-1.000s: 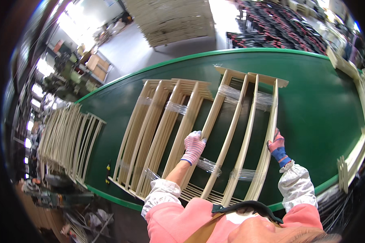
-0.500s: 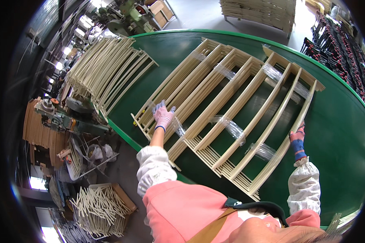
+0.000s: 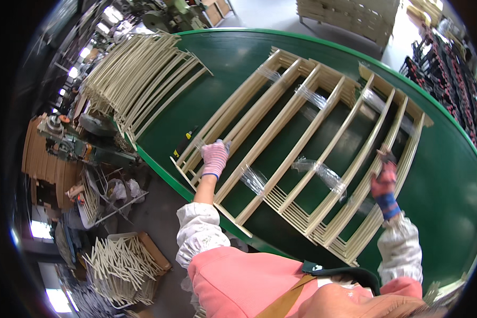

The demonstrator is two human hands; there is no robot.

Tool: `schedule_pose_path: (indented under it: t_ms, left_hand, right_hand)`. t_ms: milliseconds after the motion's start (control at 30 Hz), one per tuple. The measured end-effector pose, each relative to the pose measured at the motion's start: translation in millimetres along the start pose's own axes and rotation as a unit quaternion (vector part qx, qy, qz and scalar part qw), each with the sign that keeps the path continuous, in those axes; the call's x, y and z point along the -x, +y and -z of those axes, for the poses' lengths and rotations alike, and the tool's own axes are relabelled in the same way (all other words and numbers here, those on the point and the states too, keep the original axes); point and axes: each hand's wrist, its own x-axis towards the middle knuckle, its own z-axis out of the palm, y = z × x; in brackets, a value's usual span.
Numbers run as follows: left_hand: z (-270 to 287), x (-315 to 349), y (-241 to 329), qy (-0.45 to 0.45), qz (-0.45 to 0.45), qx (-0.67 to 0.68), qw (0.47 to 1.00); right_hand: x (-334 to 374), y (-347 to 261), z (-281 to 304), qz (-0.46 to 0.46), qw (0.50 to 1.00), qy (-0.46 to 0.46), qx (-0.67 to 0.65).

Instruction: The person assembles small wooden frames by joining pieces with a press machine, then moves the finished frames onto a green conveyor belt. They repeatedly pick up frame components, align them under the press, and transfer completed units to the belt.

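Two overlapping stacks of pale wooden ladder-like frames lie on the green table, the left stack [image 3: 257, 153] beside the right stack [image 3: 328, 183]. Strips of clear plastic film [image 3: 323, 172] run around the slats. My left hand [image 3: 215, 158], in a pink-and-white striped glove, is closed over a slat near the left stack's lower left end. Above the right stack's outer slats is my right hand [image 3: 385, 183], in a red-and-blue glove, fingers extended and nothing seen in them. A yellow-and-black utility knife [image 3: 184, 143] lies just left of the left stack.
Another pile of curved wooden frames [image 3: 138, 79] covers the table's far left end. On the floor at lower left stands a bin of short wooden sticks [image 3: 123, 267]. Machinery [image 3: 71, 140] is beyond the table's left edge, and black parts [image 3: 445, 90] are stacked at far right.
My left hand has gone from spread fingers to closing on a slat. My right hand has lifted from the outer side over the right stack. The frames have shifted slightly, and the knife shows more.
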Motion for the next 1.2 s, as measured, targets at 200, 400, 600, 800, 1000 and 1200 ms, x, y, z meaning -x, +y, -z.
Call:
schedule_pose_path:
  t_ms: [200, 400, 600, 800, 1000, 1200]
  left_hand:
    - [3, -23, -17, -0.019, -0.018, -0.04, 0.999]
    - [-5, -20, -20, 0.019, -0.023, 0.004, 1.0]
    - [-10, -75, -37, -0.023, 0.058, -0.071, 0.996]
    - [46, -123, 44, 0.2, 0.015, -0.098, 0.975]
    - [94, 77, 275, 0.077, -0.439, 0.401, 0.801]
    - [111, 174, 343, 0.017, -0.495, 0.24, 0.835]
  right_hand:
    - [-97, -123, -86, -0.176, 0.97, -0.162, 0.041]
    - [-124, -158, -119, -0.24, 0.962, -0.128, 0.01]
    - [-175, -179, -166, -0.134, 0.954, -0.175, 0.203]
    - [-208, -126, -127, 0.026, 0.963, -0.16, -0.217]
    - [-25, 27, 42, -0.113, 0.978, 0.166, 0.048]
    - [90, 37, -5, -0.378, 0.854, 0.144, -0.327]
